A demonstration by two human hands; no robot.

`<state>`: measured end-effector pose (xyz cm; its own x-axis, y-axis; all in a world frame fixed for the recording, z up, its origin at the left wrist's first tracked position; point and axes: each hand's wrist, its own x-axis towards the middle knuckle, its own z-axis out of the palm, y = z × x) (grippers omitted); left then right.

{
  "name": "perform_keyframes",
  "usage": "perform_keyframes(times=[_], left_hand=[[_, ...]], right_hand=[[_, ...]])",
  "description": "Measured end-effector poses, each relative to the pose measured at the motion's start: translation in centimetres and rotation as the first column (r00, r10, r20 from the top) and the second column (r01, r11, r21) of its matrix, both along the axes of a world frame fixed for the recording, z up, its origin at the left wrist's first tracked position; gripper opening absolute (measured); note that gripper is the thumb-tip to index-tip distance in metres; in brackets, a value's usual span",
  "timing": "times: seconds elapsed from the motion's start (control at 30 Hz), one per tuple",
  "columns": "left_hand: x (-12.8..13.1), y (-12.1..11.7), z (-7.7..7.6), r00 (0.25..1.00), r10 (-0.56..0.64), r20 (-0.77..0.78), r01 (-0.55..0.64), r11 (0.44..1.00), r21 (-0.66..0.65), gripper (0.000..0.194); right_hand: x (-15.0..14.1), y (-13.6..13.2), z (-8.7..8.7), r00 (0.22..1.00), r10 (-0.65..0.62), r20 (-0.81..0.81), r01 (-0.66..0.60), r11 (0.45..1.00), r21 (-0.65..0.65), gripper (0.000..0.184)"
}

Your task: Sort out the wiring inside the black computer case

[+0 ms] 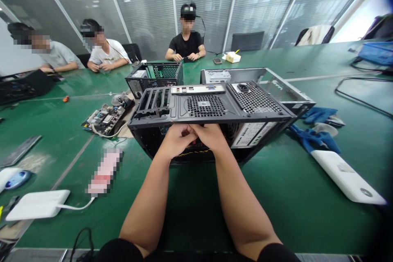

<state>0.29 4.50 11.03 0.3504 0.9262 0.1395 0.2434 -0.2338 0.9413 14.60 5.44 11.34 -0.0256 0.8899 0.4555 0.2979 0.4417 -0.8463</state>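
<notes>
A black computer case (176, 110) stands on the green table in front of me, its back panel facing up and its open side toward me. Both my hands reach into that opening, just under the panel's near edge. My left hand (175, 142) has its fingers curled inward. Against it, my right hand (211, 136) is closed too, with its fingertips mostly tucked out of sight. Whatever they grip is hidden between them. To their right, inside the case, sits a power supply (252, 135) with a white label.
Left of the case lies a motherboard (107, 119) with cables. Two more cases, one black (153, 75) and one silver (285, 86), stand behind. Blue gloves (322, 135) and a white power bank (345, 176) lie right. Several people sit across the table (307, 221).
</notes>
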Motion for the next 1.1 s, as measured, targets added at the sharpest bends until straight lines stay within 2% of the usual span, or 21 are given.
perform_keyframes(times=[0.2, 0.47, 0.6, 0.77, 0.93, 1.1], left_hand=[[-0.4, -0.3, 1.0, 0.99, -0.015, -0.143, 0.03, 0.994, 0.103, 0.021], [-0.8, -0.4, 1.2, 0.97, -0.015, -0.242, 0.051, 0.988, 0.143, 0.022], [-0.7, -0.5, 1.1, 0.972, 0.032, -0.232, 0.0, 0.991, 0.137, 0.02], [-0.4, -0.9, 0.9, 0.962, 0.101, -0.253, -0.049, 0.978, 0.203, 0.02], [-0.1, -1.5, 1.2, 0.942, 0.144, -0.303, -0.064, 0.964, 0.26, 0.022], [-0.2, -2.0, 1.1, 0.921, 0.221, -0.32, -0.132, 0.952, 0.277, 0.02]], right_hand=[[0.0, -0.1, 0.1, 1.0, 0.013, 0.023, -0.014, 1.0, 0.006, 0.024], [0.4, 0.1, 0.0, 0.995, 0.049, 0.092, -0.049, 0.999, 0.002, 0.014], [0.4, 0.0, 0.1, 0.991, 0.012, 0.13, -0.014, 1.0, 0.013, 0.013], [0.5, -0.1, -0.1, 0.982, -0.069, 0.175, 0.068, 0.998, 0.013, 0.01], [0.6, -0.3, -0.3, 0.981, -0.016, 0.191, 0.028, 0.998, -0.059, 0.017], [0.6, -0.3, -0.3, 0.982, 0.038, 0.187, -0.028, 0.998, -0.056, 0.021]])
